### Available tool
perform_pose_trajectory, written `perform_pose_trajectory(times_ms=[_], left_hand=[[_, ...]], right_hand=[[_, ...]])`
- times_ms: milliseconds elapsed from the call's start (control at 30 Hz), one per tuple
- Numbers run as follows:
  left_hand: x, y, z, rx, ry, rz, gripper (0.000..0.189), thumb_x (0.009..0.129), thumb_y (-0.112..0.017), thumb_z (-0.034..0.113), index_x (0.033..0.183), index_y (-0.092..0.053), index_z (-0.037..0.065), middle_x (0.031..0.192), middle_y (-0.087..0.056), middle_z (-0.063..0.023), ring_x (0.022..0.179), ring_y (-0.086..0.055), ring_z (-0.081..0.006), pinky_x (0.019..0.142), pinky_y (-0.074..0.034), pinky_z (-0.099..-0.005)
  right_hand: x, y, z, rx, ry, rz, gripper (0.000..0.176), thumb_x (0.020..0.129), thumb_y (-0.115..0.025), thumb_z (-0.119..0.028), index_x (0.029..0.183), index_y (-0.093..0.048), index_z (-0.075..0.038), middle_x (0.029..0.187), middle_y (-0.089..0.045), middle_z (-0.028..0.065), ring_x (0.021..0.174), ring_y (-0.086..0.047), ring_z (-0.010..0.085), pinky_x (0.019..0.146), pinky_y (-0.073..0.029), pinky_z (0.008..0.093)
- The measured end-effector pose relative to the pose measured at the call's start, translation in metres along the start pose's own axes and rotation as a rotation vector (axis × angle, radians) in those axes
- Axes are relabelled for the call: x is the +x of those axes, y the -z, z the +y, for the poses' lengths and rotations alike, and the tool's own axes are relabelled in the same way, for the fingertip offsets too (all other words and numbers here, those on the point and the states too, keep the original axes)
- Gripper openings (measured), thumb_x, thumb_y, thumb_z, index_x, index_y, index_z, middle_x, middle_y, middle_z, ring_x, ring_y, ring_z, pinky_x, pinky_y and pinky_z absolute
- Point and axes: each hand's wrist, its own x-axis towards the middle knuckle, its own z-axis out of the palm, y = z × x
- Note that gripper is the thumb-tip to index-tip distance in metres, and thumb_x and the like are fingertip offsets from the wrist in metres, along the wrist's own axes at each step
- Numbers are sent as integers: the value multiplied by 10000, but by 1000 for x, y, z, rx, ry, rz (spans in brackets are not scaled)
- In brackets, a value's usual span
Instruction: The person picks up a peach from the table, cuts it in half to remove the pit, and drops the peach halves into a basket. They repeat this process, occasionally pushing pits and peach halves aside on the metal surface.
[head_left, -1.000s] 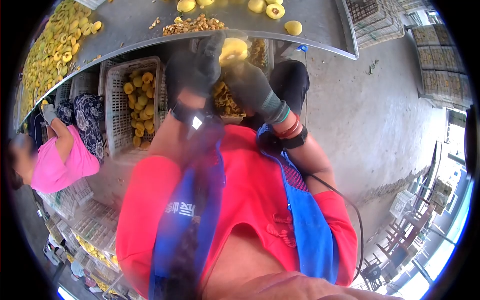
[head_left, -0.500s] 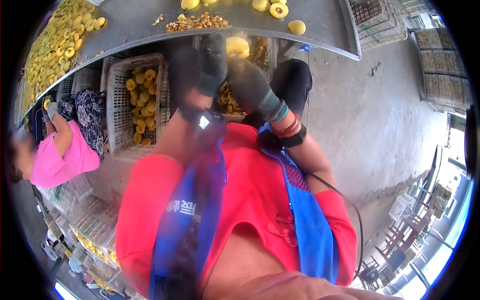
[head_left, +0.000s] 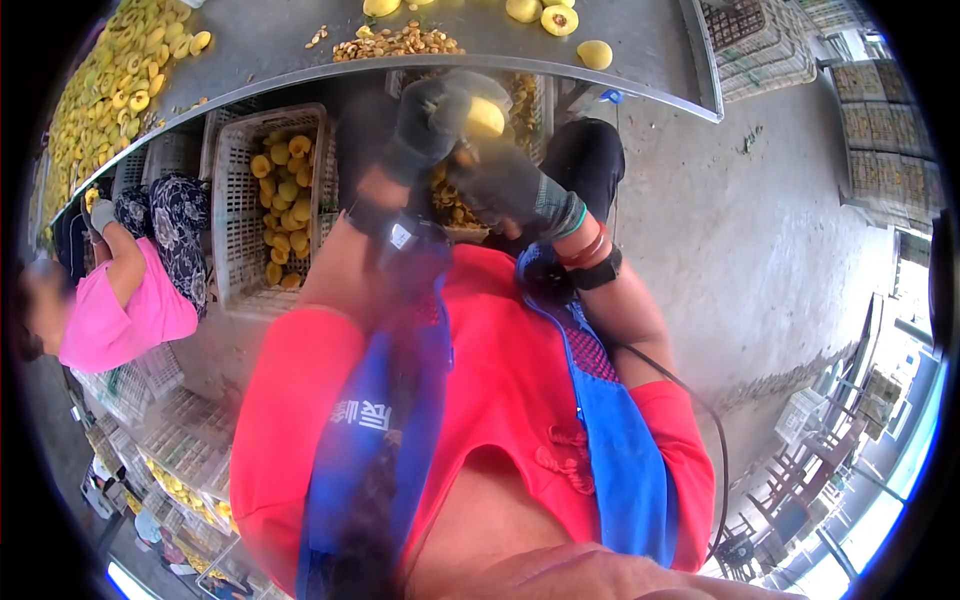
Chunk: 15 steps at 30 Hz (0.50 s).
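Observation:
My left hand (head_left: 424, 128), in a dark glove, is wrapped round a yellow fruit (head_left: 485, 118) just below the metal table's front edge. My right hand (head_left: 508, 188), gloved too, is closed close under the fruit; its fingertips are blurred and I cannot make out what is between them. A crate of yellow fruit pieces (head_left: 455, 208) shows partly beneath and behind both hands.
The metal table (head_left: 270, 40) bears a fruit heap (head_left: 125, 75), brown pits (head_left: 395, 43) and fruit halves (head_left: 559, 20). A white crate (head_left: 238, 215) of fruit stands at left, beside a person in pink (head_left: 130, 305). Stacked crates (head_left: 890, 125) stand at right.
Both hands have shifted slightly and turned. The fruit now sits lower and a little further right, and my left hand's fingers have come over its top.

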Motion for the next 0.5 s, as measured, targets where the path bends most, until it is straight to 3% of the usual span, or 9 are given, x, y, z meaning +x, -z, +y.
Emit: perform_pose_trajectory(times_ms=[100, 167, 267, 367, 400, 433, 500], left_hand=[[-5, 3, 6, 101, 116, 11, 720, 876, -426, 635, 1000, -613, -49, 910, -658, -141, 818, -653, -221, 746, -537, -318], [-10, 22, -24, 156, 156, 168, 720, 889, -389, 636, 1008, -600, -42, 918, -653, -148, 830, -650, -230, 750, -537, -326], [-20, 37, -41, 413, 148, 468, 605, 920, -356, 532, 1039, -570, -21, 931, -646, -155, 839, -640, -250, 759, -532, -354], [-29, 98, -42, 954, -35, 646, 353, 920, -447, 284, 1116, -552, 9, 938, -647, -138, 819, -627, -270, 765, -515, -371], [-36, 138, -43, 1026, -21, 678, 328, 911, -483, 259, 1124, -556, 21, 943, -649, -136, 819, -627, -280, 768, -512, -380], [-44, 180, -46, 1098, -5, 710, 309, 901, -520, 234, 1132, -560, 33, 948, -651, -134, 820, -626, -291, 771, -508, -388], [-43, 197, -9, 1292, 245, 838, 335, 866, -586, 293, 1100, -591, 54, 964, -654, -139, 845, -629, -315, 778, -503, -404]], right_hand=[[0, -1, -12, 309, -172, -40, 168, 838, -576, -170, 853, -572, -3, 608, -518, 9, 494, -491, 78, 437, -401, 266], [2, -2, -15, 54, 17, -31, 176, 825, -578, -170, 869, -577, 1, 611, -520, 17, 501, -495, 87, 447, -412, 280], [13, -9, 4, 2, 24, 1, 208, 805, -589, -179, 902, -583, 5, 624, -558, 76, 523, -555, 172, 486, -447, 332], [20, -23, 10, -333, 137, 233, 248, 789, -603, -196, 937, -593, 3, 673, -597, 163, 614, -611, 307, 556, -477, 394], [19, -28, 9, -517, 215, 341, 261, 785, -608, -202, 948, -598, 2, 695, -608, 193, 655, -625, 354, 582, -485, 413], [17, -29, 6, -430, 220, 410, 263, 795, -604, -229, 924, -616, 0, 742, -612, 234, 754, -605, 405, 634, -494, 433], [25, -26, 22, -407, 143, 442, 270, 798, -595, -239, 913, -624, 3, 757, -622, 229, 757, -617, 392, 653, -500, 427]])
